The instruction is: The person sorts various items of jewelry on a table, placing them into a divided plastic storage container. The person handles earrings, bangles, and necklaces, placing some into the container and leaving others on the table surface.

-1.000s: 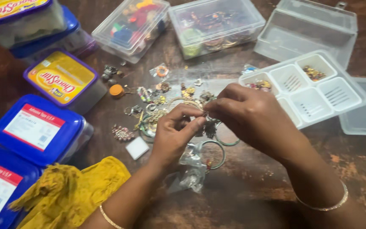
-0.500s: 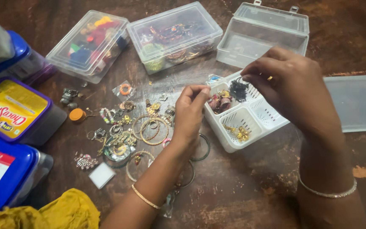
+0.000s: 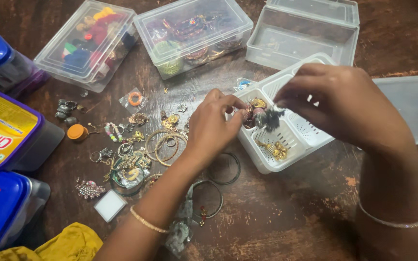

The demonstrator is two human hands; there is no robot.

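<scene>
Dark earring (image 3: 271,117) hangs over the white divided tray (image 3: 310,140), pinched in your right hand (image 3: 344,108). Lower it squarely into one compartment. Your left hand (image 3: 214,128), at 9 o'clock, fingers curled closed, touches the tray's rim; loose bangles (image 3: 165,145) lie beyond on the surface (image 3: 276,212).

Home table (image 3: 286,227), scattered jewellery (image 3: 165,145)

right hand (image 3: 344,108) over divided tray (image 3: 296,135) (white), jewellery (image 3: 136,150)
</scene>
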